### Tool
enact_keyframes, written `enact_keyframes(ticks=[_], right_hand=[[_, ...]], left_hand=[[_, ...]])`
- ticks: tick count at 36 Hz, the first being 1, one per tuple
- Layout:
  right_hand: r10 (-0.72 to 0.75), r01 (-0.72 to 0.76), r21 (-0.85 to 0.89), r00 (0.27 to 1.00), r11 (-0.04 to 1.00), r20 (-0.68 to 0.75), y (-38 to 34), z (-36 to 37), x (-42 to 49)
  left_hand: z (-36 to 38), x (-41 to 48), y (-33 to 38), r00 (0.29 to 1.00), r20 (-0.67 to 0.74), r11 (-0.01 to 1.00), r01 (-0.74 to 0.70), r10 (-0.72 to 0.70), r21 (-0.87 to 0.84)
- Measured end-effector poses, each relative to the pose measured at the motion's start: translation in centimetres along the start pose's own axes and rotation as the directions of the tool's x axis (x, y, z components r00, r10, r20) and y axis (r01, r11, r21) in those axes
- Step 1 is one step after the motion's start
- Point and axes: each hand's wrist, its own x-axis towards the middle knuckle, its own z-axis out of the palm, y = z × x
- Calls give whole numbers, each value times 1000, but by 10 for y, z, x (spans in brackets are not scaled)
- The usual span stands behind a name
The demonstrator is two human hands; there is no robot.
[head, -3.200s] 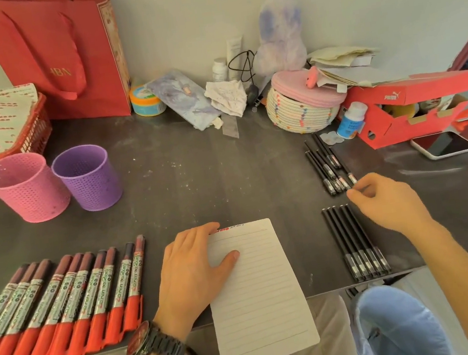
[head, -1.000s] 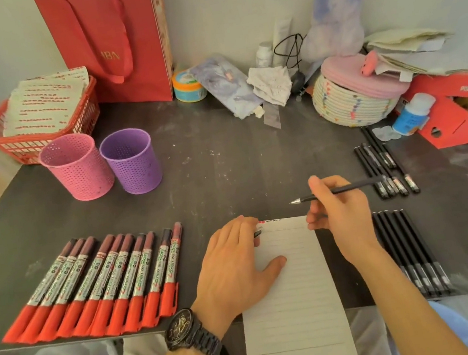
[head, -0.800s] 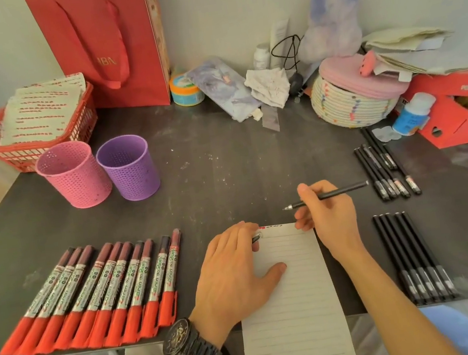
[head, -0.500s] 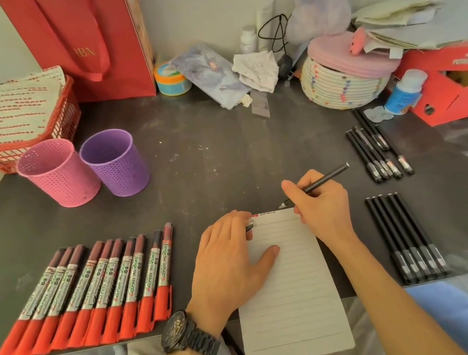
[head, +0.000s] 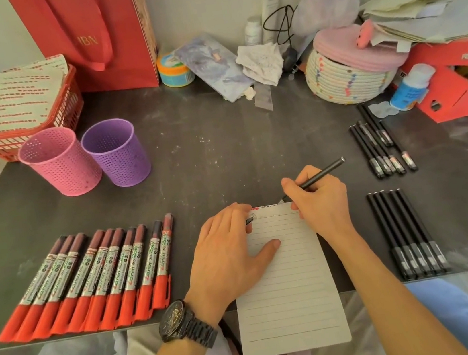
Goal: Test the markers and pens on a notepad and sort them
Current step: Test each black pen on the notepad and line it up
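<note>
Left hand [head: 229, 256] lies palm down near the front edge of the desk [head: 224, 163], fingers extended, thumb spread rightward. Right hand [head: 320, 198], just beside it, pinches a pen [head: 323, 172] in a writing grip, fingers curled.

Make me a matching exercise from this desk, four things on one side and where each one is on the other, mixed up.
1 red markers
2 notepad
3 purple cup
4 uncapped black pen

A gripped in the right hand
B pressed under the left hand
C beside the pink cup
D in a row, left front of the table

Pairs: 1-D, 2-B, 3-C, 4-A
</note>
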Motion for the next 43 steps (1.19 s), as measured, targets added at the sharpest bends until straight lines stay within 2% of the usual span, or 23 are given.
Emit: enact_keyframes(ticks=[12,43], right_hand=[[4,-3,-10,1000,1000,12,2,2,1],[0,-1,-60,1000,998,-6,0,0,0]], left_hand=[[1,0,-1,999,-34,1000,-6,6,-2],[0,0,1,1000,-18,1000,2,-2,-7]])
